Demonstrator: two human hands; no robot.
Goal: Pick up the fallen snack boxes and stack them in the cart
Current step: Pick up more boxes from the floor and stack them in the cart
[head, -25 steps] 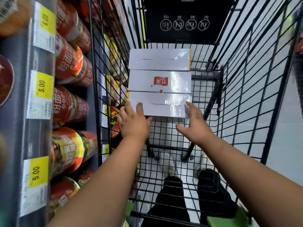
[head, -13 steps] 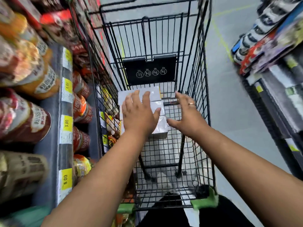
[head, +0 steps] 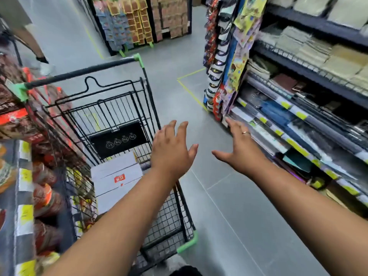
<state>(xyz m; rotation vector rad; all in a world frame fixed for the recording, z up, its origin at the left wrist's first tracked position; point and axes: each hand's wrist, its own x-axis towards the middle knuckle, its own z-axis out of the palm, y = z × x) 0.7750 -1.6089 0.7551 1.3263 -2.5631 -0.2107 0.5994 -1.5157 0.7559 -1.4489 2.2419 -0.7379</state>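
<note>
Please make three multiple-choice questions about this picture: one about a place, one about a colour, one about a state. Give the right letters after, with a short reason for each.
1. Where do the white boxes lie?
A. on the floor
B. inside the cart
C. on a shelf

2. What colour are the cart's corner guards?
A. green
B. blue
C. yellow

3. What do the left hand and right hand hold?
A. one box each
B. one box together
C. nothing

Answers: 1 B, the boxes rest within the wire walls. 2 A, the plastic corners look bright green. 3 C, both hands are open with fingers spread.

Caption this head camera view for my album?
Empty hands hover beside a cart holding white boxes.
</note>
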